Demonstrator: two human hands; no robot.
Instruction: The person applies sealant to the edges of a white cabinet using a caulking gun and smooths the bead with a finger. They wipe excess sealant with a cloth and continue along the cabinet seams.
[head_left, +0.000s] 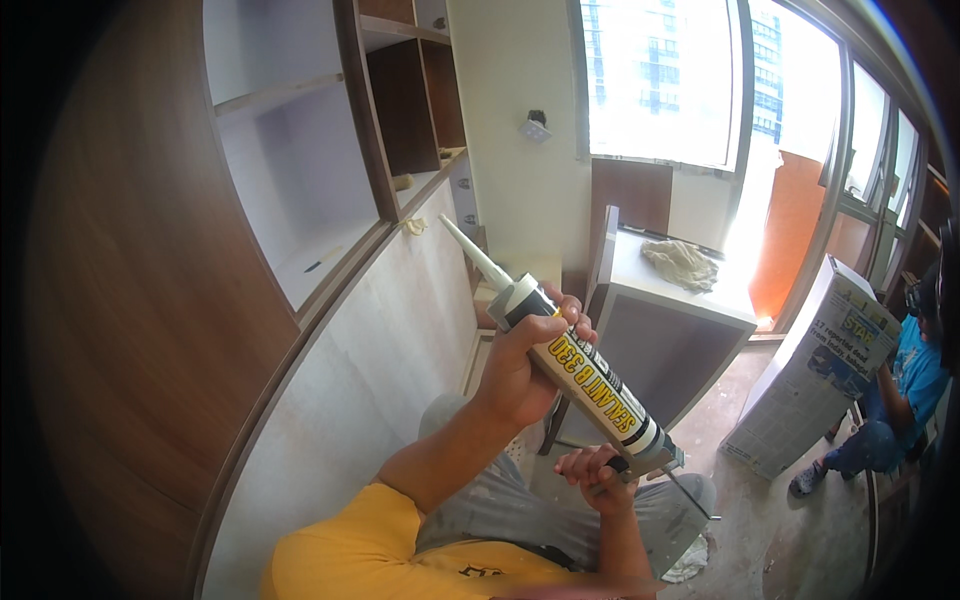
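Note:
A caulking gun [668,462] with a white, black and yellow sealant cartridge [607,398] slants across the middle of the view. Its long white nozzle [475,252] points up and left toward the cabinet edge; I cannot tell whether the tip touches anything. My left hand [525,365] is wrapped round the front half of the cartridge. At the rear, my right hand [600,478] is closed on the gun's dark handle, which it mostly hides. The thin metal rod [695,497] sticks out behind. Near the nozzle tip, a small pale lump [414,227] clings to the cabinet edge.
Brown-edged cabinet shelves [300,190] stand above a whitish panel [340,400] on my left. A white cabinet unit [660,330] with a crumpled rag [680,265] is ahead. To the right, a person in blue [905,375] sits by a newspaper-covered box [810,370].

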